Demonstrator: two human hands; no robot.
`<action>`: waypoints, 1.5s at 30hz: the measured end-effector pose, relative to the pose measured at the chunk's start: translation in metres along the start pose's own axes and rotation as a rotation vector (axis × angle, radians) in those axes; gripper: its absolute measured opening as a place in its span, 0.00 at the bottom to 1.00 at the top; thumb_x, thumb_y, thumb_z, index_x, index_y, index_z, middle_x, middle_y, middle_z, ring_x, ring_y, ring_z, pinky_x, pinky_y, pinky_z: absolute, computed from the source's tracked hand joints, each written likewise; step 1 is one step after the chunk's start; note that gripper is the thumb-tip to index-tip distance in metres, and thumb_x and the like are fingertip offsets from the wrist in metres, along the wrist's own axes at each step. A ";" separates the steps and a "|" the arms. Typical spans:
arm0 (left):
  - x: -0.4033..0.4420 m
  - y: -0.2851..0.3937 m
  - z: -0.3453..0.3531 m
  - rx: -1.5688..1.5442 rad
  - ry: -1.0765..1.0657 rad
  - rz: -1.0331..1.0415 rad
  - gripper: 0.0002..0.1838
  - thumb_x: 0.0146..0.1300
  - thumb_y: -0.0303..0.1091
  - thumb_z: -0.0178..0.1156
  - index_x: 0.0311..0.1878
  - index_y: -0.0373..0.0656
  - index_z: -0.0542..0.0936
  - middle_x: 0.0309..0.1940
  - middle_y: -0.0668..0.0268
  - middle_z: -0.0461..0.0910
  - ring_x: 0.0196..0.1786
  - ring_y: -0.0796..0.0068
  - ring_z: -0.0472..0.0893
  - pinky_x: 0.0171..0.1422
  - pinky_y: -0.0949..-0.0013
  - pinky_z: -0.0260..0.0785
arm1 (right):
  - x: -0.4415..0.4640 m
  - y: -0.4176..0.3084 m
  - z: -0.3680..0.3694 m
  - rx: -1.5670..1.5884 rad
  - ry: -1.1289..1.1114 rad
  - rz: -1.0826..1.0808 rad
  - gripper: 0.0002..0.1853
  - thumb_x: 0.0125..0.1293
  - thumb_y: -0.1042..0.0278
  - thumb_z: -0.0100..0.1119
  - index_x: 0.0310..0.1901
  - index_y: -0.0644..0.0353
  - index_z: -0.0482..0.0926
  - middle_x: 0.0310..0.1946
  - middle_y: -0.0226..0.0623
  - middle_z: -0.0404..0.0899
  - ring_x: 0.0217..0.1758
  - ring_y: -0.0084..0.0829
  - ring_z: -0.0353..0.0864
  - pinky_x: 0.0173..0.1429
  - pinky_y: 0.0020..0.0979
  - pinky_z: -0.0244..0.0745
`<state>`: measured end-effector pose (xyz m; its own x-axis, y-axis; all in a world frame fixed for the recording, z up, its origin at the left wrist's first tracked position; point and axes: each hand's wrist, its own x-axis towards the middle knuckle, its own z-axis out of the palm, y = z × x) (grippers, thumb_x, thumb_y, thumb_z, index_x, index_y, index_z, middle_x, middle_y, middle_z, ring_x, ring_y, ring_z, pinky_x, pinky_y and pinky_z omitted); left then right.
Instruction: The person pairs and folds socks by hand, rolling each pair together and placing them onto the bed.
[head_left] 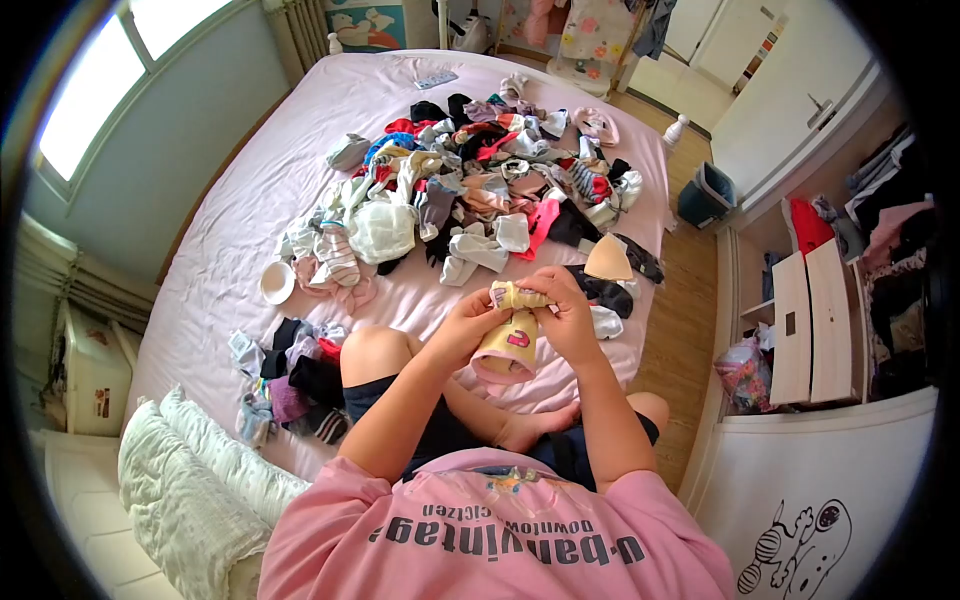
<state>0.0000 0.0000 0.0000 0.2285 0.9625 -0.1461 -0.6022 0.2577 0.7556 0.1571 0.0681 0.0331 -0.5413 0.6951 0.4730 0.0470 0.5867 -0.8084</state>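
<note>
My left hand point(478, 328) and my right hand point(568, 315) pinch a yellow sock point(507, 342) with a pink cuff and a dark pink mark. Its upper part is bunched between my fingertips, while the wide cuff hangs open below them. Whether this is one sock or two cannot be made out. Beyond my hands lies a big loose heap of socks and small clothes point(470, 195). Close to my right hand are a beige bra pad point(608, 259) and dark socks point(604, 292). To my left sits a smaller pile of bundled socks point(290, 375).
Everything lies on a pink bedsheet point(220, 215). A white cup-shaped piece point(277, 283) rests left of the heap, and pillows point(190, 490) are at lower left. A bin point(706, 195) stands on the floor at right, near an open wardrobe with drawers point(810, 325).
</note>
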 end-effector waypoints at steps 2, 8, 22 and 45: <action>-0.002 0.002 0.004 -0.094 -0.036 0.038 0.21 0.59 0.28 0.54 0.56 0.37 0.63 0.47 0.61 0.72 0.47 0.73 0.75 0.50 0.71 0.70 | 0.001 -0.004 -0.001 -0.100 0.007 -0.046 0.19 0.43 0.87 0.52 0.38 0.57 0.78 0.35 0.35 0.70 0.38 0.30 0.73 0.42 0.25 0.70; -0.009 0.009 0.000 -0.200 -0.026 -0.020 0.18 0.60 0.27 0.53 0.52 0.39 0.64 0.45 0.60 0.72 0.45 0.71 0.76 0.47 0.69 0.72 | 0.004 -0.005 -0.001 -0.136 -0.173 -0.085 0.20 0.42 0.87 0.52 0.38 0.57 0.78 0.36 0.36 0.69 0.38 0.32 0.73 0.41 0.26 0.70; 0.006 0.002 -0.003 -0.331 0.252 0.284 0.16 0.56 0.18 0.50 0.43 0.49 0.61 0.40 0.57 0.73 0.36 0.63 0.79 0.29 0.66 0.77 | -0.029 0.009 0.015 0.857 0.027 0.600 0.21 0.63 0.65 0.52 0.55 0.62 0.62 0.44 0.37 0.71 0.40 0.25 0.74 0.46 0.25 0.70; -0.003 -0.017 -0.002 0.895 0.263 0.577 0.21 0.44 0.34 0.67 0.36 0.38 0.67 0.38 0.60 0.65 0.38 0.68 0.65 0.44 0.70 0.61 | -0.035 0.013 0.026 0.611 0.168 0.427 0.07 0.61 0.75 0.52 0.28 0.59 0.66 0.19 0.29 0.70 0.18 0.16 0.66 0.20 0.17 0.60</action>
<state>0.0086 -0.0073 -0.0136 -0.1434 0.9340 0.3273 0.2315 -0.2899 0.9286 0.1546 0.0411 -0.0032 -0.4436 0.8923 0.0836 -0.2761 -0.0473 -0.9600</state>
